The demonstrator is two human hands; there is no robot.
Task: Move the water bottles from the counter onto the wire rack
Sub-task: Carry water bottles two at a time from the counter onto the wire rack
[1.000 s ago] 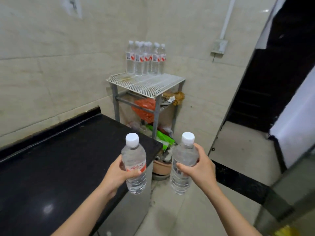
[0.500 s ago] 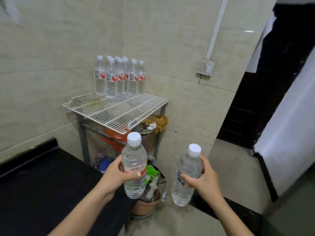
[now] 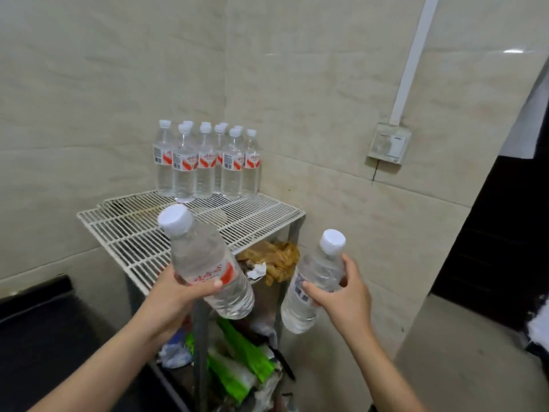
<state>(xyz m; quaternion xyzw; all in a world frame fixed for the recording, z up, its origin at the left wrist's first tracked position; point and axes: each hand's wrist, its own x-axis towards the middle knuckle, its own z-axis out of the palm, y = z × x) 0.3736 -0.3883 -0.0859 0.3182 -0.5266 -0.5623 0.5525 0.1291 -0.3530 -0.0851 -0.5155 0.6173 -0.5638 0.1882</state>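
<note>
My left hand (image 3: 172,295) grips a clear water bottle (image 3: 205,260) with a white cap and red label, tilted with its cap toward the upper left, over the front edge of the white wire rack (image 3: 142,233). My right hand (image 3: 344,298) holds a second water bottle (image 3: 315,281), leaning right, in the air just off the rack's right front corner. Several matching bottles (image 3: 205,165) stand upright in a cluster at the rack's back, against the tiled wall corner. The black counter (image 3: 38,337) lies at lower left.
Under the rack sit a brown crumpled bag (image 3: 276,260), green packets (image 3: 246,355) and other clutter. A wall switch box (image 3: 389,142) with a white conduit is on the right wall. A dark doorway (image 3: 499,242) opens at far right.
I have come closer to the rack, which now looms larger. Both hands have risen with their bottles; the left bottle has tilted and now overlaps the rack's front edge.
</note>
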